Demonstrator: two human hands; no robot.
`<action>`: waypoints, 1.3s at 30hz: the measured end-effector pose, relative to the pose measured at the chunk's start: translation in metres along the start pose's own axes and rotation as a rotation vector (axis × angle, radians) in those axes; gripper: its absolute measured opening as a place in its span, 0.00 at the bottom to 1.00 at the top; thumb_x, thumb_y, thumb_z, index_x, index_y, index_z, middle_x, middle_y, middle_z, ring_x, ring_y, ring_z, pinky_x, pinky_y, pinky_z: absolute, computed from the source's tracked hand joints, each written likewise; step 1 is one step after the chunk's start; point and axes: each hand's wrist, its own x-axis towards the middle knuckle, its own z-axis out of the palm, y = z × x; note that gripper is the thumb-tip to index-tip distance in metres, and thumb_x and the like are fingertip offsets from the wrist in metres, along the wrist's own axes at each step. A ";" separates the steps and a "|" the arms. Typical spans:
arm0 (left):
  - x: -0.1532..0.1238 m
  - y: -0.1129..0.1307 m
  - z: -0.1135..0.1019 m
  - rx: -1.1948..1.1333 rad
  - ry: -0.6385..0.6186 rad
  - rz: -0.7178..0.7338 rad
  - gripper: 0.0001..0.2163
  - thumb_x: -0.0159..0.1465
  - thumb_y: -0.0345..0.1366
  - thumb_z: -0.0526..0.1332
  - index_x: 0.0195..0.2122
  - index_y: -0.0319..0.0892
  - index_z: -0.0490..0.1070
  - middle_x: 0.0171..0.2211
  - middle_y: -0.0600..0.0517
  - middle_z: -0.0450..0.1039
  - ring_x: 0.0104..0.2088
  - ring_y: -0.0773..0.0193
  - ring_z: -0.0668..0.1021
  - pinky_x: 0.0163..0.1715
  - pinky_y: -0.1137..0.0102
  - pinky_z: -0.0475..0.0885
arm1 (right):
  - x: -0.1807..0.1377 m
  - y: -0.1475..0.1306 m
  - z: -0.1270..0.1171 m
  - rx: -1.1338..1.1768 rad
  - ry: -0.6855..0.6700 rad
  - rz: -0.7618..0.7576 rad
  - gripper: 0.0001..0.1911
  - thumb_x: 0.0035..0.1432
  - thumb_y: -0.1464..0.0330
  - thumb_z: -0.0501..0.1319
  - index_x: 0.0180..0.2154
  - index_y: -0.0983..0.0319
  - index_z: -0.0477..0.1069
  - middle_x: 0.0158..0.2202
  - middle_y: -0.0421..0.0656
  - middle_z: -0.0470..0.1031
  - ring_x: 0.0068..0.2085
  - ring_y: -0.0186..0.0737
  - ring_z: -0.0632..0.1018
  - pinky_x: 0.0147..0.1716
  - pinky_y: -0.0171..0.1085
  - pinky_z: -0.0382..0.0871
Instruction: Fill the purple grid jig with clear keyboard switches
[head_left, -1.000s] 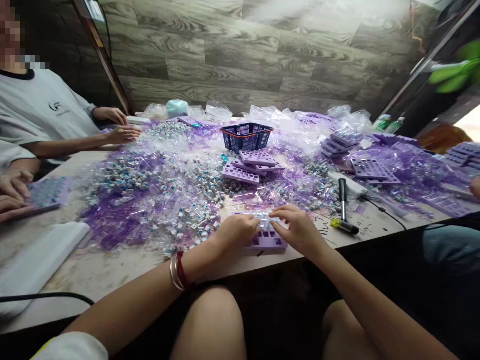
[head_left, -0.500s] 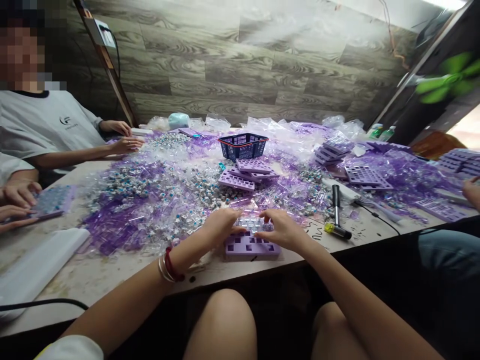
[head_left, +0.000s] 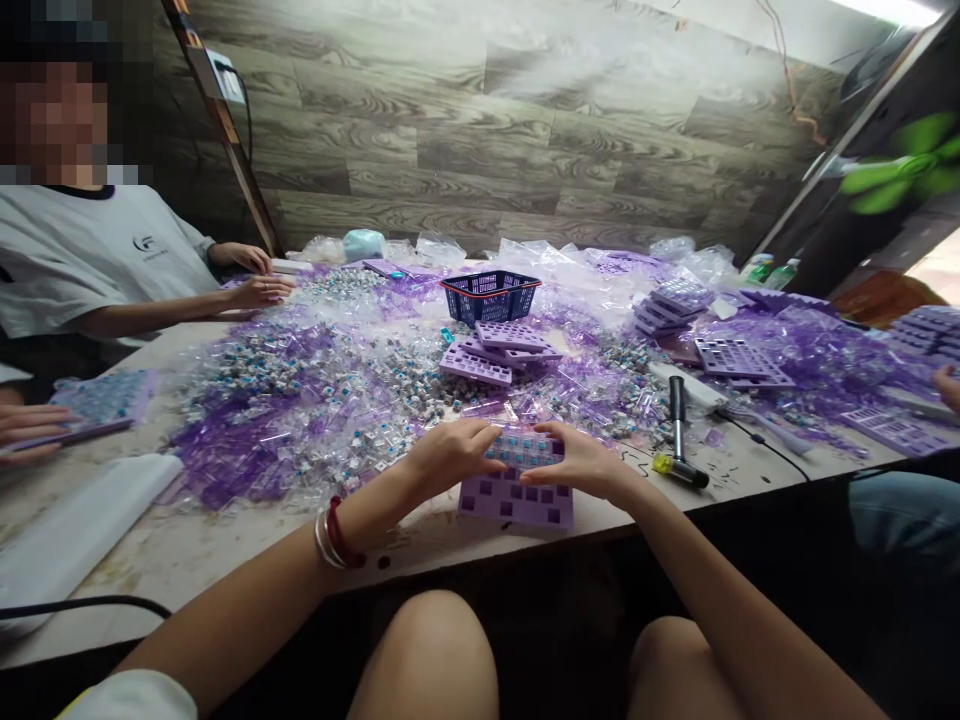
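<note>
A purple grid tray (head_left: 516, 498) lies at the near table edge, tilted up toward me, its far rows filled with small clear and blue parts. My left hand (head_left: 448, 455) curls round the tray's left far corner. My right hand (head_left: 577, 462) holds the right far side, with fingers bent over the filled rows. A broad heap of small grey and blue parts (head_left: 330, 385) mixed with clear purple plastic strips spreads just beyond the tray.
A dark blue basket (head_left: 490, 294) stands mid-table behind stacked purple trays (head_left: 501, 350). A black tool with a yellow tip (head_left: 679, 435) lies to the right. A person in a grey shirt (head_left: 90, 260) sits at left; another person's hands (head_left: 30, 425) hold a tray.
The tray has tipped up toward me and more of its face shows. Both hands have shifted from its far edge to grip its two sides.
</note>
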 end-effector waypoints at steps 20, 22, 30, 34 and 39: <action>0.004 0.004 -0.009 -0.058 -0.029 -0.049 0.20 0.63 0.51 0.55 0.40 0.36 0.70 0.34 0.44 0.75 0.35 0.59 0.77 0.35 0.67 0.72 | -0.009 -0.007 0.006 -0.010 -0.023 -0.010 0.21 0.44 0.58 0.67 0.38 0.64 0.70 0.33 0.43 0.72 0.34 0.43 0.72 0.30 0.36 0.63; 0.006 0.011 -0.018 -0.057 -0.023 -0.085 0.28 0.58 0.57 0.57 0.45 0.35 0.69 0.36 0.43 0.75 0.36 0.56 0.77 0.36 0.66 0.73 | -0.015 -0.013 0.007 -0.074 0.068 -0.086 0.19 0.44 0.61 0.68 0.37 0.63 0.69 0.35 0.44 0.71 0.36 0.43 0.72 0.32 0.37 0.64; 0.013 0.029 -0.043 0.005 -0.159 -0.194 0.23 0.54 0.52 0.65 0.41 0.38 0.70 0.35 0.45 0.75 0.37 0.55 0.77 0.35 0.66 0.72 | -0.036 -0.032 0.012 -0.166 0.214 -0.189 0.17 0.44 0.69 0.65 0.38 0.62 0.66 0.37 0.46 0.69 0.38 0.44 0.71 0.37 0.39 0.65; 0.012 0.027 -0.039 -0.043 -0.132 -0.186 0.23 0.53 0.54 0.65 0.39 0.38 0.69 0.35 0.46 0.74 0.37 0.55 0.76 0.37 0.65 0.71 | -0.034 -0.030 0.017 -0.140 0.217 -0.151 0.18 0.44 0.68 0.65 0.39 0.62 0.65 0.38 0.46 0.69 0.40 0.46 0.71 0.39 0.40 0.65; 0.013 0.025 -0.032 -0.009 -0.148 -0.202 0.24 0.52 0.55 0.65 0.37 0.37 0.69 0.34 0.45 0.74 0.37 0.54 0.76 0.36 0.65 0.71 | -0.029 -0.025 0.025 -0.146 0.248 -0.135 0.13 0.45 0.68 0.62 0.35 0.61 0.63 0.37 0.45 0.67 0.39 0.44 0.69 0.38 0.39 0.65</action>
